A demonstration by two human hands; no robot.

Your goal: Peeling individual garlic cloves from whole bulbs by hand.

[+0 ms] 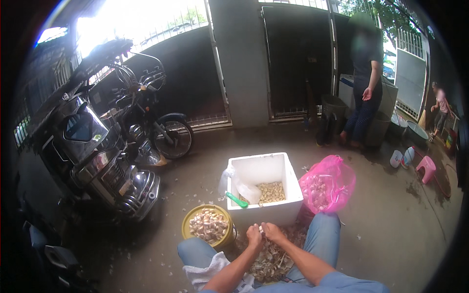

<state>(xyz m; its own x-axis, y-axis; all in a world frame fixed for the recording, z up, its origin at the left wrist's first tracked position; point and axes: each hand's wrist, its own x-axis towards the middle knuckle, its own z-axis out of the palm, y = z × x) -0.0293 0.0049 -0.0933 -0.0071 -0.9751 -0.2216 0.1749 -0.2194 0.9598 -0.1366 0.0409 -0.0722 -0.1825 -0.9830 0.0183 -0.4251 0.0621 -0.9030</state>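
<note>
Pinching a small pale clove (261, 228) between the fingertips, I have my left hand (254, 236) and right hand (274, 233) drawn together, fingers curled nearly closed. From there, loose husks (267, 263) lie at six o'clock, a yellow bucket (184, 226) of cloves (209, 225) at nine, a green handle (236, 199) at eleven, a white box (273, 213) at twelve, a pink mesh bag (339, 183) at two.

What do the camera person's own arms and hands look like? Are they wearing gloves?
No gloves: the left hand and right hand are bare. Both forearms are uncovered too, with no watch or bracelet that I can see. A blue sleeve covers the upper right arm. Fingernails are too small to tell.
</note>
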